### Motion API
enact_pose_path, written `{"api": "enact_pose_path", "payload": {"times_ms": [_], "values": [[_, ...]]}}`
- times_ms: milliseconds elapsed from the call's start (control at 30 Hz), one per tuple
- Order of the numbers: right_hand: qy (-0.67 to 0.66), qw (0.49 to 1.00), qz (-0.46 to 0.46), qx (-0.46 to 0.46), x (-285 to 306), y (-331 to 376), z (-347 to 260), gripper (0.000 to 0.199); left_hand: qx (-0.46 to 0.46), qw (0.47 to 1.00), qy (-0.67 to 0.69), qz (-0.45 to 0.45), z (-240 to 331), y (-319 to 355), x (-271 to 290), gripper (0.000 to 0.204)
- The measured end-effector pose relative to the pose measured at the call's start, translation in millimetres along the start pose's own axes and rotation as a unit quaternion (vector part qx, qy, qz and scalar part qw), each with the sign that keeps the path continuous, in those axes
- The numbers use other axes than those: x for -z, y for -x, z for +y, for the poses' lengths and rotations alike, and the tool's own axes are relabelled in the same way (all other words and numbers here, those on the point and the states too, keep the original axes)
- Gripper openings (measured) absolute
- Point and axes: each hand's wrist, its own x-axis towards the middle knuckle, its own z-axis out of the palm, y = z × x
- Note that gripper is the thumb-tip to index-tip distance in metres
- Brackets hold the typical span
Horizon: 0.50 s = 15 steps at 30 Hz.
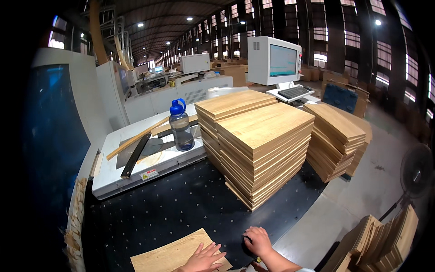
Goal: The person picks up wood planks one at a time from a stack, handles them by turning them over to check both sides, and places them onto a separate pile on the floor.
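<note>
Nearest the wearer's side of the front stack of wood-grain panels [267, 158], well apart from it, a single wood-grain panel [163, 254] lies flat on the black dotted tabletop [167, 208]. The left hand [204, 259] rests on that panel's right part, palm down and fingers spread, pressing against its face rather than closing round it. Also on the near side of the front stack, closer to it than the left hand is, the right hand [258, 241] sits low over the tabletop with its fingers bent; whether it has hold of anything under the palm I cannot tell.

Against the front stack's far left side stands a second stack of panels [235, 102], about as high. Just to the right of the front stack, a third stack [337, 140] leans and fans out a little. To its left, a clear water bottle [182, 132] with a blue lid stands upright on a white machine bed [106, 183], and farther left lie a black bar [137, 155] and a long wooden strip [136, 139]. Beyond the front stack are a boxy monitor [274, 61] and a keyboard [293, 92]. More panels [401, 238] stand on edge well to its near right.
</note>
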Motion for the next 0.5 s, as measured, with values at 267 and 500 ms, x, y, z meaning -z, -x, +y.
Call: {"api": "enact_pose_path", "payload": {"times_ms": [267,500], "values": [[-0.001,1.0,0.002,0.009,0.7,-1.1,-1.5,0.018,0.031,0.993,0.048,-0.106,-14.6,15.5,4.8,0.07],[0.007,1.0,0.008,0.026,-3.3,-3.5,-5.2,0.015,0.06,0.963,0.264,0.002,-25.9,29.2,-55.7,0.053]]}}
